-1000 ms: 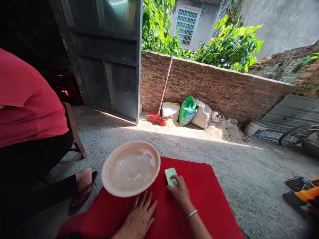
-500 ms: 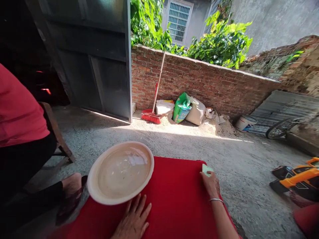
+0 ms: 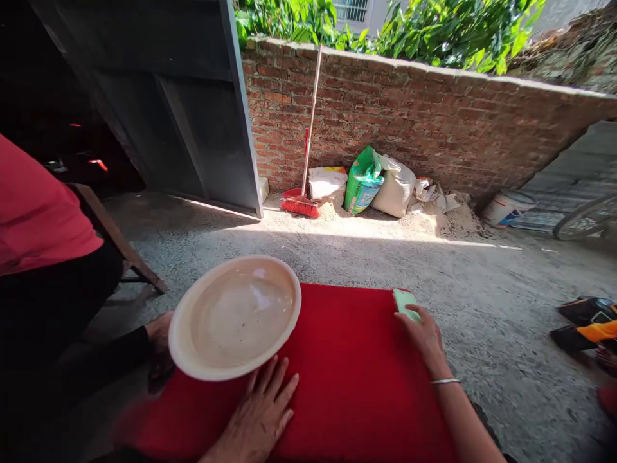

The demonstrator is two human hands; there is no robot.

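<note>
My left hand (image 3: pixel 263 408) lies flat on a red cloth (image 3: pixel 344 360), fingers spread and holding nothing. Its fingertips are close to the near rim of a wide cream basin (image 3: pixel 236 321). Clear water seems to fill the basin, with a few dark specks near the bottom. At the far right corner of the cloth, my right hand (image 3: pixel 427 337) grips a pale green, flat, round-cornered object that looks like a phone (image 3: pixel 405 302). The fingers cover its near end. A silver bangle circles the right wrist.
A person in a red top (image 3: pixel 41 215) is close on the left beside a wooden chair (image 3: pixel 118 241). Past the concrete floor, a broom (image 3: pixel 301 206) and several sacks (image 3: pixel 362 183) rest against a brick wall (image 3: pixel 385 109). A dark metal door (image 3: pixel 193 116) stands at the left.
The camera view has tilted downward and shifted a little. More of the pale green phone shows above my right hand. My left hand stays flat on the cloth by the basin.
</note>
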